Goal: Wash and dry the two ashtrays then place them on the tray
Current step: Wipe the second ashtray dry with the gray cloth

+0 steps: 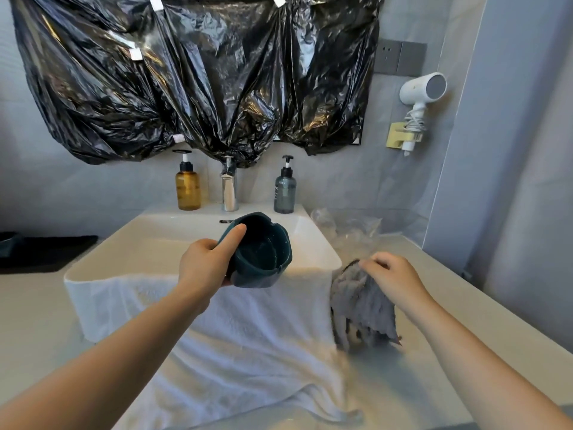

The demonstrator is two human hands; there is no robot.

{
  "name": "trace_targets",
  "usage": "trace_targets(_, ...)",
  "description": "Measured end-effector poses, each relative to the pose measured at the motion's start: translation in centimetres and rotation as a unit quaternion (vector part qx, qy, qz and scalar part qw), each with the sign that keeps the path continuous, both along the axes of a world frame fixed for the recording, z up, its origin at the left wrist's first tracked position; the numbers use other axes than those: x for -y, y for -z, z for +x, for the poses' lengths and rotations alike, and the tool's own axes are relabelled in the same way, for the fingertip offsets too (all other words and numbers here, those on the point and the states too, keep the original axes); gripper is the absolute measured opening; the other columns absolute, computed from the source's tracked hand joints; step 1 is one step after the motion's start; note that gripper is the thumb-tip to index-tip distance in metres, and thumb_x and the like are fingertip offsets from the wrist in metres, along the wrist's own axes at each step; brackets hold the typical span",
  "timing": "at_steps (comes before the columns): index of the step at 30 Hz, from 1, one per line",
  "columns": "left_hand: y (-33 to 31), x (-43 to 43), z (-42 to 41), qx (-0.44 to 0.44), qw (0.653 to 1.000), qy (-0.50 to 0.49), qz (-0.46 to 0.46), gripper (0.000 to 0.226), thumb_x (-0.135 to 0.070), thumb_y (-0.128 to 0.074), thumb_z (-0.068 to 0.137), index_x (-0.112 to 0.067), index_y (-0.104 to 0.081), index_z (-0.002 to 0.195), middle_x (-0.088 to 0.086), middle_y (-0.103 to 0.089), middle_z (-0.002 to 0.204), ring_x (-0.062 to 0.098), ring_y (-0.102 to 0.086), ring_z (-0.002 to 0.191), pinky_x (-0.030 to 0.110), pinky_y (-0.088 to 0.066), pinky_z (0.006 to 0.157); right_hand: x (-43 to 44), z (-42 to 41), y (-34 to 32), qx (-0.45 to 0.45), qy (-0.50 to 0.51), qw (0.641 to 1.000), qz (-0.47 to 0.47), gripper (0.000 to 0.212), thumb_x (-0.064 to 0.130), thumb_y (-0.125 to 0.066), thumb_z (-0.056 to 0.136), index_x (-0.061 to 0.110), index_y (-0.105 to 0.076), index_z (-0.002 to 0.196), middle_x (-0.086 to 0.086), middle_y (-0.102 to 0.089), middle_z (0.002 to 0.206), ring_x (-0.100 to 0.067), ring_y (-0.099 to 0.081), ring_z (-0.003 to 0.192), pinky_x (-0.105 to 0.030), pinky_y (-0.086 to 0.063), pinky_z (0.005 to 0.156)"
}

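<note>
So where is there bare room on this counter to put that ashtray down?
Bare counter lies left of the sink, in front of the black tray. The white towel covers the sink's front edge. The right side is crowded: the right hand grips a grey cloth near crumpled plastic.

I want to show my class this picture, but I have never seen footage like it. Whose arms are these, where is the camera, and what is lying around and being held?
No machine here: a person wears one wide-angle camera on the head, looking down at their own two bare arms at a bathroom counter. The left hand has its grip on a dark green ashtray, held tilted over the white sink. The right hand pinches a grey cloth that hangs down to the counter. A white towel is draped over the sink's front edge. Behind stand a tap, an amber pump bottle and a grey-blue pump bottle. Black plastic sheeting covers the wall above; a hairdryer hangs at right.
</note>
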State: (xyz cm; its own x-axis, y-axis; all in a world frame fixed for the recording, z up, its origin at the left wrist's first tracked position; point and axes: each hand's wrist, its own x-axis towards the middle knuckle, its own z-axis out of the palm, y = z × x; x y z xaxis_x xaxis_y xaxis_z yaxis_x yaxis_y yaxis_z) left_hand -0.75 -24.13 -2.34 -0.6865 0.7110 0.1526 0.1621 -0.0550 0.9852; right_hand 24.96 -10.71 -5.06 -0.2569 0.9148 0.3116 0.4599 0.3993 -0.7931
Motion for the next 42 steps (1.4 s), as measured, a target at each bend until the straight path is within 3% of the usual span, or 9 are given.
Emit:
trace_targets(5, -2.1, -2.3, -1.7, 0.007, 1.0, 0.01, -0.002, 0.06, -0.056, -0.065, 0.08, 0.002, -0.066, 0.092, 0.016, -0.068, 0.095, 0.027, -0.067, 0.086, 0.045, -0.061, 0.072, -1.3, -3.7, -6.1, -0.109, -0.001, 0.994, 0.027, 0.029, 0.03, -0.059, 0.094, 0.004, -0.068, 0.085, -0.016, -0.064, 0.086, -0.029, -0.059, 0.084, -0.034, -0.039, 0.068)
trace_targets(10, -4.1, -4.7, -4.7, 0.007, 1.0, 0.006, 0.007, 0.092, -0.077, -0.064, 0.05, 0.003, -0.067, 0.096, 0.019, -0.071, 0.097, 0.033, -0.069, 0.092, 0.051, -0.06, 0.072, -3.6, -8.4, -11.4, -0.177, -0.018, 0.982, 0.059, 0.026, 0.029, -0.06, 0.093, 0.006, -0.069, 0.085, -0.01, -0.068, 0.09, -0.021, -0.059, 0.087, -0.036, -0.045, 0.076)
trace_targets(16, -4.9, -8.0, -8.8, -0.008, 1.0, -0.016, 0.019, 0.084, -0.073, -0.064, 0.057, 0.003, -0.068, 0.093, 0.016, -0.071, 0.096, 0.031, -0.068, 0.09, 0.049, -0.061, 0.071, -6.5, -12.4, -12.2, 0.002, 0.028, 0.972, 0.234, 0.027, 0.031, -0.062, 0.089, 0.014, -0.069, 0.069, -0.003, -0.069, 0.068, -0.022, -0.063, 0.07, -0.035, -0.049, 0.063)
trace_targets(19, -3.9, -9.9, -10.7, -0.014, 1.0, -0.023, 0.001, 0.082, -0.075, -0.062, 0.058, -0.001, -0.068, 0.091, 0.015, -0.07, 0.095, 0.031, -0.068, 0.089, 0.049, -0.061, 0.071, -8.2, -13.4, -11.0, 0.022, 0.018, 0.976, 0.214, 0.028, 0.027, -0.063, 0.088, 0.012, -0.067, 0.065, -0.007, -0.065, 0.064, -0.027, -0.059, 0.066, -0.035, -0.047, 0.061)
trace_targets(24, -2.2, -13.2, -12.7, 0.018, 1.0, -0.013, -0.01, 0.062, -0.061, -0.067, 0.076, -0.002, -0.065, 0.096, 0.014, -0.067, 0.098, 0.031, -0.066, 0.091, 0.047, -0.061, 0.072, -11.1, -16.0, -9.9, -0.057, -0.015, 0.994, 0.091, 0.038, 0.017, -0.058, 0.092, 0.004, -0.04, 0.061, -0.005, -0.025, 0.056, -0.018, -0.027, 0.058, -0.033, -0.016, 0.058)
trace_targets(27, -1.3, -14.8, -13.2, 0.006, 1.0, -0.009, -0.015, 0.054, -0.059, -0.064, 0.08, -0.006, -0.065, 0.094, 0.011, -0.067, 0.097, 0.029, -0.065, 0.092, 0.047, -0.061, 0.074, -12.6, -17.5, -9.8, -0.163, -0.017, 0.987, -0.003, 0.026, 0.02, -0.053, 0.092, 0.003, -0.052, 0.073, -0.01, -0.042, 0.07, -0.021, -0.04, 0.069, -0.032, -0.031, 0.065)
trace_targets(32, 1.1, -16.2, -13.8, -0.002, 0.999, -0.028, -0.041, 0.055, -0.06, -0.06, 0.082, -0.006, -0.065, 0.089, 0.012, -0.066, 0.092, 0.028, -0.064, 0.088, 0.048, -0.061, 0.072, -12.1, -19.8, -10.7, -0.348, -0.082, 0.933, 0.041, 0.024, 0.024, -0.048, 0.1, 0.025, -0.062, 0.081, 0.005, -0.063, 0.08, -0.01, -0.058, 0.079, -0.027, -0.048, 0.072)
trace_targets(37, 1.4, -16.5, -13.9, 0.014, 0.999, -0.029, -0.042, 0.05, -0.058, -0.059, 0.084, -0.008, -0.064, 0.088, 0.01, -0.065, 0.091, 0.029, -0.064, 0.089, 0.048, -0.06, 0.076, -13.0, -22.0, -10.7, -0.219, -0.074, 0.966, 0.116, 0.022, 0.021, -0.051, 0.098, 0.017, -0.066, 0.081, 0.006, -0.061, 0.077, -0.01, -0.054, 0.076, -0.03, -0.044, 0.072)
trace_targets(42, 1.3, -16.4, -14.0, 0.03, 0.998, -0.036, -0.032, 0.052, -0.058, -0.058, 0.085, -0.006, -0.064, 0.089, 0.012, -0.065, 0.091, 0.028, -0.064, 0.087, 0.047, -0.06, 0.076, -13.4, -22.7, -9.1, -0.218, -0.122, 0.968, 0.032, 0.021, 0.02, -0.056, 0.096, 0.011, -0.069, 0.082, 0.001, -0.061, 0.071, -0.011, -0.054, 0.067, -0.024, -0.043, 0.057)
